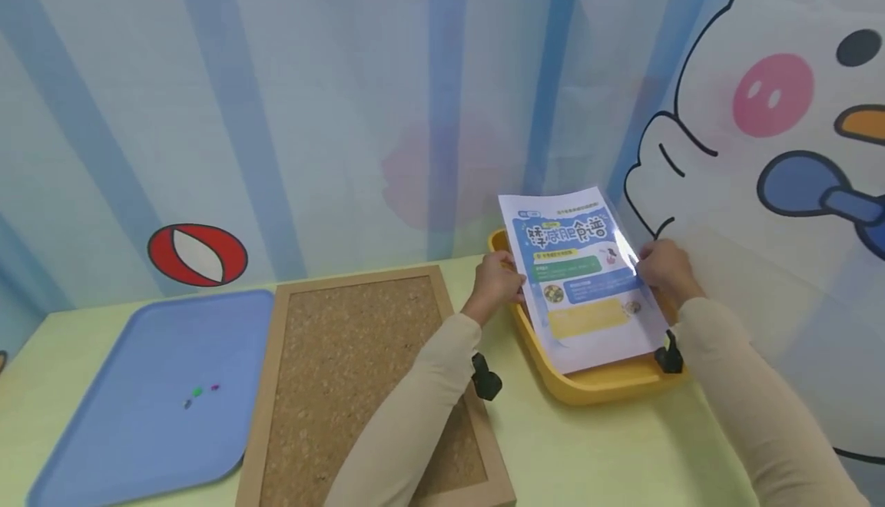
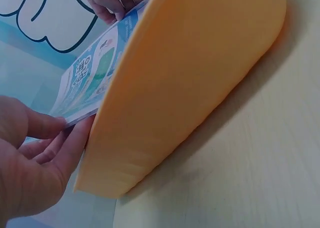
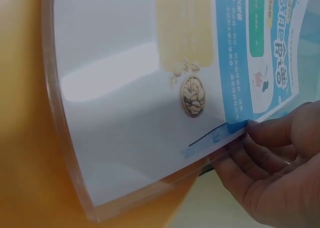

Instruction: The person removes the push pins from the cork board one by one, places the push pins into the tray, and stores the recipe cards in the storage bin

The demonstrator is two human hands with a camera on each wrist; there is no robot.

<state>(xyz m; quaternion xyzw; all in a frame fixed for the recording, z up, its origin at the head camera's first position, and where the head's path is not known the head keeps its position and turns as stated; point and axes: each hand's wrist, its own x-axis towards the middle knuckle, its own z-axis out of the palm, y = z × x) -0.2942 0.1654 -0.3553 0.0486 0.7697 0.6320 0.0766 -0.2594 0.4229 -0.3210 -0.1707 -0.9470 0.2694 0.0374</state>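
Observation:
A printed sheet in a clear, glossy sleeve (image 1: 581,284) is tilted over a yellow plastic basin (image 1: 581,392), its lower edge by the front rim. My left hand (image 1: 496,283) pinches the sheet's left edge; in the left wrist view the thumb lies on top and the fingers beneath, close to the basin's wall (image 2: 165,82). On the opposite edge, my right hand (image 1: 667,269) holds the sleeve between thumb and fingers, as the right wrist view shows (image 3: 280,163). The sheet hides most of the basin's inside.
Left of the basin lies a wood-framed cork board (image 1: 346,361), partly under my left forearm. Beyond it a blue tray (image 1: 173,353) carries a few small pins, among them a green one (image 1: 197,392). A printed curtain (image 1: 332,107) hangs behind the table.

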